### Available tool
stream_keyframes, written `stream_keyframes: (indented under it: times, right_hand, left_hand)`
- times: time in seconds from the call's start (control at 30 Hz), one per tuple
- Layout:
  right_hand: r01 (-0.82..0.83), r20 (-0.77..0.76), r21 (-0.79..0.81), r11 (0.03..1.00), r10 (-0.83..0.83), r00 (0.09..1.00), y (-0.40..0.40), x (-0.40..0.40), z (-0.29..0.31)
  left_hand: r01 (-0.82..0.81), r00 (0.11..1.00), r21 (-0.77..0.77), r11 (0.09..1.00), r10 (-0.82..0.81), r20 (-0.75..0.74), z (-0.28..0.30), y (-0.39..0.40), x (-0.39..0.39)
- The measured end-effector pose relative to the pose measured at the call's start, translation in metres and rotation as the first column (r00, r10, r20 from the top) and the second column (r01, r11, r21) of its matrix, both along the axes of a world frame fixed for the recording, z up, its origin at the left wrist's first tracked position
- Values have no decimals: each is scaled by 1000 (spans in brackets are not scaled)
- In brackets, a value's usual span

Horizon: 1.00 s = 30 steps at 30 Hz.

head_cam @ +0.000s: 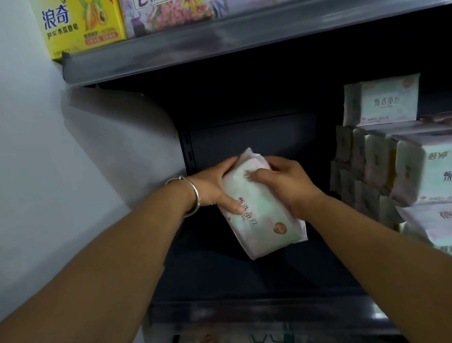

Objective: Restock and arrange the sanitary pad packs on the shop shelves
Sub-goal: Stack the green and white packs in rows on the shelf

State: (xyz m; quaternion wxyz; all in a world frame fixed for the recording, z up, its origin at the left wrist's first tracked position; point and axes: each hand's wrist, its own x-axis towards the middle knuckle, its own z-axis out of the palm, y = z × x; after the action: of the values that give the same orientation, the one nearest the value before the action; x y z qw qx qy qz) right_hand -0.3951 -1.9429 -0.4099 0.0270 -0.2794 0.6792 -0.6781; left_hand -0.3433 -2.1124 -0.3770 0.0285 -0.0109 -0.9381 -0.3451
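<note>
Shop shelving, dark metal, against a pale wall at frame left.

Middle shelf (231,278): bare dark board across centre and left; stacked pad packs (416,166) fill its right end, at centre right of frame, some upright, some flat, one pack perched on top.

Upper shelf (232,38): yellow soap box (80,18) at upper left, lavender-print pack (166,6) just beside it, further pale packs to the right.

Lower shelf, bottom centre: wrapped goods, blurred, not identified.

Item in hand: one pad pack (261,218), pale green and pink, held at frame centre above the bare board, tilted with its far end toward the shelf back. Left hand (215,189), bangle (191,195) on its wrist, grips the pack's left edge, thumb on the face. Right hand (285,184) grips the right edge, fingers curled over the top.

Step, as judged: placing a single pack into the vacant part of the middle shelf.

Next move calls for: setting the pack down squared to the shelf edge, oriented like the stack at right, and closed up beside it so the row begins without a gap.
</note>
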Motion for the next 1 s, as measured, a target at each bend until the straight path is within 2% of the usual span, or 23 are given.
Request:
stream_keyframes:
  times: [0.1,0.2,0.27,0.33,0.4,0.47,0.53,0.57,0.67,0.77,1.0]
  right_hand:
    - [-8,-114,135,991,24,993,-11,0,10]
    - [14,-44,209,978,-5,999,1,-5,2]
    - [-62,76,184,981,49,996,13,-13,-19]
    - [-99,187,121,988,75,979,17,-24,-40]
    - [-57,236,16,998,52,970,12,-33,-52]
    - [50,221,4,999,-50,974,3,-41,-57]
    - [186,158,127,974,-205,966,-5,-54,-62]
    - [245,119,220,944,-275,954,-8,-61,-65]
    - [318,64,368,874,-365,929,-17,-80,-73]
    - [325,49,390,862,-371,927,-25,-94,-73]
    - [353,8,463,813,-402,916,-44,-113,-67]
  left_hand:
    - [-28,1000,144,989,28,6,-1,-7,2]
    - [-111,986,382,917,148,-70,-24,-21,3]
    - [-108,978,546,831,189,-93,-41,-30,0]
    - [-57,986,684,727,149,-76,-54,-31,-4]
    - [-26,992,731,681,105,-62,-63,-27,-12]
    - [-41,989,676,736,127,-80,-68,-22,-22]
    - [-204,953,495,845,288,-98,-73,-22,-34]
    - [-310,922,392,866,374,-97,-77,-25,-40]
    - [-448,884,198,872,466,-48,-87,-32,-54]
    - [-480,871,141,866,489,-39,-94,-37,-65]
    - [-508,855,-18,861,501,-130,-102,-44,-78]
